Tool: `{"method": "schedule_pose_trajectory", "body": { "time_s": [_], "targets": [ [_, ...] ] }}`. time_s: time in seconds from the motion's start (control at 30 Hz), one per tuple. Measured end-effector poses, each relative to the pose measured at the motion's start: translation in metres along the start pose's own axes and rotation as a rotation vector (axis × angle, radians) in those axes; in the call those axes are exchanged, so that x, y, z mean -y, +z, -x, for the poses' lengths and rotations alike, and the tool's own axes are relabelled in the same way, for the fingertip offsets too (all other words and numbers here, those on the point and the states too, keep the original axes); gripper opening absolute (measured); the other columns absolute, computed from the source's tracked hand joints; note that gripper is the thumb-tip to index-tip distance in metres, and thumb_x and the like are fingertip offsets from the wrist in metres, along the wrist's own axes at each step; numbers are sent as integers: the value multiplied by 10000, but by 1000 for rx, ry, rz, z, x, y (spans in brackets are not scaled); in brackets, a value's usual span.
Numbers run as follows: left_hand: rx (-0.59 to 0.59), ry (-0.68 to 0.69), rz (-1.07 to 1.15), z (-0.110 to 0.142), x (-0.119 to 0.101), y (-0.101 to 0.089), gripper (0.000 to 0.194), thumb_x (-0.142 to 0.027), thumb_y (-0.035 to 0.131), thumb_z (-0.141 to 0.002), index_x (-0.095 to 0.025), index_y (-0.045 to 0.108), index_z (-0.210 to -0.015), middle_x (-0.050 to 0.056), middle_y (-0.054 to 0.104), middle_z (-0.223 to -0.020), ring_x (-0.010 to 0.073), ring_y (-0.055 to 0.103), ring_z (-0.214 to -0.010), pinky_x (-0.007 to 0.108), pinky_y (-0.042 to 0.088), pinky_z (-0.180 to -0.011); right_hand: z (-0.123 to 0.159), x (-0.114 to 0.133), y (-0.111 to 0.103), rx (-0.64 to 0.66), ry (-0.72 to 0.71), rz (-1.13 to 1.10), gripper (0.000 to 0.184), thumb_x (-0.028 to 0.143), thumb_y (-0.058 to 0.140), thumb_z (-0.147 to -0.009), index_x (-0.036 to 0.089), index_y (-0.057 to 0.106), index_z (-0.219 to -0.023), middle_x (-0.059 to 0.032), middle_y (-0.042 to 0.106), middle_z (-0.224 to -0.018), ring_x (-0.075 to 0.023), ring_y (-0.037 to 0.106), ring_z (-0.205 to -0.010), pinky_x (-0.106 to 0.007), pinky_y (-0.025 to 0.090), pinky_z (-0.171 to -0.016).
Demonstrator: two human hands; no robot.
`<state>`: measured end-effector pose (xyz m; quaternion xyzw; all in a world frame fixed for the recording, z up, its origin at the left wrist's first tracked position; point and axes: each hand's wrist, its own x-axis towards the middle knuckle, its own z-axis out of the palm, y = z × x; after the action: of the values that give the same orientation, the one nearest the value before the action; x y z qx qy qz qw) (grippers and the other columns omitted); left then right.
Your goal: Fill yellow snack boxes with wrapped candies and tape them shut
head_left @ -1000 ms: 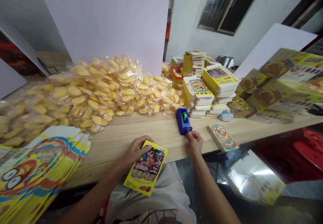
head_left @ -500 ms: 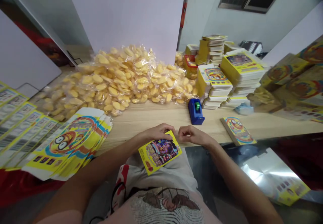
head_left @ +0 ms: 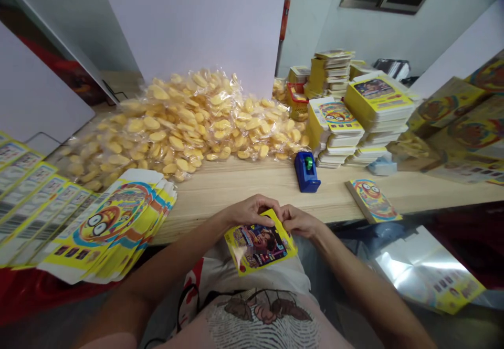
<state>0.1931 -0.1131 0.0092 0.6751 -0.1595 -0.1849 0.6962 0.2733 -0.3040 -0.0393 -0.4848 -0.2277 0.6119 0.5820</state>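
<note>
Broadly, bagged yellow pieces (head_left: 177,134) heap up left of the blue tape dispenser (head_left: 305,177), with box stacks (head_left: 343,138) just behind it. On the dispenser's near side is a yellow box (head_left: 258,246), clamped in the left hand (head_left: 252,210); the right hand (head_left: 302,222) bunches its fingers at the box's edge, grip unclear.

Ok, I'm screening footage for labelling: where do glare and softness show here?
Head view: pale sheen marks the held yellow box; bright glare crosses the printed carton at lower right; highlights dot the bagged yellow ovals; stacked cartons far right look soft.
</note>
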Motion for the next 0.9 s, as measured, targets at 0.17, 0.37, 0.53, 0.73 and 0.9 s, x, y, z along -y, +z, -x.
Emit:
{"method": "schedule_pose_trajectory", "body": {
  "time_s": [0.17, 0.37, 0.53, 0.73, 0.9],
  "targets": [
    [-187, 92, 36, 6, -8, 0, 240, -338, 726, -741, -156, 692, -895, 72, 659, -905, 206, 607, -877, 296, 474, -801, 3, -8, 20, -184, -241, -304, 535, 627, 766, -589, 176, 692, -867, -20, 693, -750, -131, 611, -609, -243, 490, -623],
    [-627, 151, 367, 0, 2, 10, 335, -257, 700, -785, -232, 587, -1099, 47, 641, -1067, 179, 626, -906, 270, 506, -779, 36, -8, 57, -483, -584, 3, 469, 467, 731, -749, 194, 647, -1121, -86, 702, -1051, -247, 657, -962, -377, 487, -886],
    [-495, 167, 357, -9, 9, 23, 648, -381, 666, -812, -299, 384, -1389, 110, 456, -1404, 272, 488, -1222, 364, 445, -960, 103, -13, 41, -1065, -588, 574, 344, 396, 629, -841, 173, 646, -1103, -92, 710, -1032, -244, 668, -926, -331, 518, -810],
    [-445, -76, 237, -1, 31, 27, 374, -382, 654, -823, -199, 589, -1143, 128, 612, -1197, 246, 600, -1058, 373, 436, -950, 117, 1, -42, -1597, -129, 1609, 158, 251, 553, -823, 166, 665, -895, -96, 685, -850, -225, 626, -801, -296, 462, -699],
    [-509, -149, 259, 16, 41, 32, 363, -435, 669, -792, -179, 634, -1047, 108, 671, -1065, 243, 637, -975, 371, 453, -931, 78, -5, -81, -1530, 215, 1774, 203, 177, 604, -774, 147, 650, -970, -143, 639, -1001, -268, 571, -931, -354, 433, -793]
  ]
}}
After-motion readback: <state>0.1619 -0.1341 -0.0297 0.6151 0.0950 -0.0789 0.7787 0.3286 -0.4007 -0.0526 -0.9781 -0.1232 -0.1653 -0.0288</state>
